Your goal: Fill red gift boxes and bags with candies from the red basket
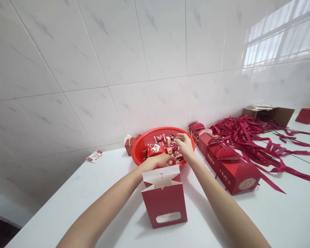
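A red plastic basket [137,151] of wrapped candies [169,150] stands near the wall, and both my hands reach into it. My left hand [160,160] is low over the near side, its fingers curled down among the candies; what they grip is hidden. At the right side, my right hand [185,144] has its fingertips closed on a small dark wrapped candy [172,136]. A larger red candy packet [155,149] lies to the left in the basket. Between my forearms, an open-topped red gift box [164,206] stands upright, with an oval-ended window low on its front.
Several closed red gift boxes [222,165] form a row right of the basket. Beyond them, dark red ribbons [244,137] spill from a cardboard box [281,115]. Another red box [129,145] and a printed card [96,156] are at the left, by the tiled wall [129,103].
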The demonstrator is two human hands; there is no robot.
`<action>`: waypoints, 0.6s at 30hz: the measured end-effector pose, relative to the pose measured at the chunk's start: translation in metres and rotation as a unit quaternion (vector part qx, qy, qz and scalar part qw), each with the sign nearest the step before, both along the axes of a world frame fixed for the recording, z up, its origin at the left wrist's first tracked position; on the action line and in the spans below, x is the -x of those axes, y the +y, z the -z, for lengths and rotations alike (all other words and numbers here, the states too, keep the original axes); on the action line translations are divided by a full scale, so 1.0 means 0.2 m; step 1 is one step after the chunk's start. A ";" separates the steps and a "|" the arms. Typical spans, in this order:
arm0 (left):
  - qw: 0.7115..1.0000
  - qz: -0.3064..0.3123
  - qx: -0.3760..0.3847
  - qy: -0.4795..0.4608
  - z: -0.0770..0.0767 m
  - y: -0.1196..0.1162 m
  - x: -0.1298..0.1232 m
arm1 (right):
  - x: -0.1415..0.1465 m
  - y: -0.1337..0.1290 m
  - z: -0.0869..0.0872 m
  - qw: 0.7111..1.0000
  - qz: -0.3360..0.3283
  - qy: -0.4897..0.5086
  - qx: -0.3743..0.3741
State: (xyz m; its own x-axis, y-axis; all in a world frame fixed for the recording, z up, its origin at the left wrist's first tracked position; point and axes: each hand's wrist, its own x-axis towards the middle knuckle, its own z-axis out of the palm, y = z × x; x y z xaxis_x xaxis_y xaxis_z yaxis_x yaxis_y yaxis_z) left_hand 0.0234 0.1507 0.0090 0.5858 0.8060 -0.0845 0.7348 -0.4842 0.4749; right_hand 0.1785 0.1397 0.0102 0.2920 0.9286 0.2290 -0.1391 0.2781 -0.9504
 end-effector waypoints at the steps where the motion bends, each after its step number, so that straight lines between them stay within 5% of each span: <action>1: 0.999 0.017 0.036 0.019 -0.01 -0.01 0.00 | 0.00 0.00 0.00 1.000 0.000 -0.001 0.000; 8: 0.988 0.066 0.140 0.024 -0.05 0.00 -0.05 | 0.00 0.01 0.02 1.000 -0.011 -0.007 -0.011; 18: 0.977 0.048 0.152 0.141 -0.04 0.00 -0.01 | 0.00 0.02 0.04 0.999 -0.020 -0.027 -0.033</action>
State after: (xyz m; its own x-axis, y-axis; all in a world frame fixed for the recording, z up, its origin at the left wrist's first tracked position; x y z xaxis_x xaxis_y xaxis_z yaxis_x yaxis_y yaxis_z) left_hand 0.0255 0.1510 0.0162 0.5761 0.6610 -0.4808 0.8155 -0.4252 0.3927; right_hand 0.1789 0.1438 0.0029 0.2414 0.9212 0.3052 -0.1005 0.3366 -0.9363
